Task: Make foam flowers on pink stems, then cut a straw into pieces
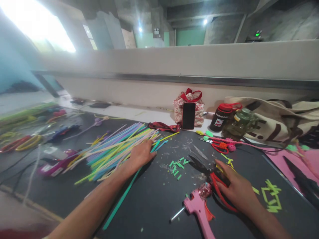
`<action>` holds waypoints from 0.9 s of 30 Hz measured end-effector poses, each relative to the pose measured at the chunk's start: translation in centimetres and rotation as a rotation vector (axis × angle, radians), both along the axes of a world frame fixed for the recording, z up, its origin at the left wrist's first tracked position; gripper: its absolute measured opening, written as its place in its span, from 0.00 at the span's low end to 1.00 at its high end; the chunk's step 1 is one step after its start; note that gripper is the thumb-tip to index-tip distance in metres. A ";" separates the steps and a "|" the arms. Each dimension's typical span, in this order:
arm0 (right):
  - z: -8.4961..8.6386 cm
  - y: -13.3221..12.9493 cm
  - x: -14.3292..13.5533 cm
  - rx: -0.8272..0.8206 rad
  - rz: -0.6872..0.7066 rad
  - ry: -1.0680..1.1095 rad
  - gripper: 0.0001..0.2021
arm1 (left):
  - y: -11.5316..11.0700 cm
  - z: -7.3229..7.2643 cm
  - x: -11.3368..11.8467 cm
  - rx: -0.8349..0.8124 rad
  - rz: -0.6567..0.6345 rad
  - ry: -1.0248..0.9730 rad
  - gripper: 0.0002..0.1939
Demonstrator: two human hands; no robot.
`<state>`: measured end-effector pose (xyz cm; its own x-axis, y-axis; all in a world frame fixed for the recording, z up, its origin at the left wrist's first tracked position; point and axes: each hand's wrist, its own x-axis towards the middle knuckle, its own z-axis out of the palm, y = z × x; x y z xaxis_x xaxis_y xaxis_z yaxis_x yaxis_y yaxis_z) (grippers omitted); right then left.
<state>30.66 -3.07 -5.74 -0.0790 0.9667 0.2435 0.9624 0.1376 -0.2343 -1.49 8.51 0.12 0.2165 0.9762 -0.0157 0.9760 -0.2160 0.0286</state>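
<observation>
My left hand (142, 153) lies over the right end of a pile of pastel strips (114, 149), its fingers curled around strip ends. A long teal strip (122, 200) runs beneath that hand toward the front edge. On the right, my right hand (233, 186) is closed on red-handled scissors (215, 186), whose dark blades are spread and point up-left. Short green pieces (178, 167) are scattered between the hands, left of the blades. A pink glue gun (198, 207) rests just below the scissors. Yellow-green pieces (271, 196) lie to the right of my right hand.
A phone (188, 116) leans on a patterned bag (178, 106) at the back. Beside them stand a black bottle (219, 118), a green jug (238, 124) and a canvas bag (271, 121). A purple glue gun (58, 164) and cords lie left; small scissors (219, 146) lie behind my right hand.
</observation>
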 end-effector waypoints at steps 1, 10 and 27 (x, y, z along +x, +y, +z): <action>0.0 0.0 0.0 -0.003 0.003 0.001 0.27 | -0.6 0.0 0.2 0.040 -0.004 -0.009 0.20; 0.4 0.0 -0.2 -0.001 -0.004 0.023 0.26 | -4.1 -1.6 4.6 -0.171 -0.343 -0.170 0.23; 0.7 -0.1 -0.3 0.038 0.013 0.081 0.27 | -1.7 0.7 6.9 -0.216 -0.459 -0.334 0.09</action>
<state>30.34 -3.13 -5.06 -0.0704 0.9555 0.2864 0.9386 0.1606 -0.3053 5.38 6.77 0.80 0.6419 0.7643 -0.0617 0.7154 -0.5679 0.4070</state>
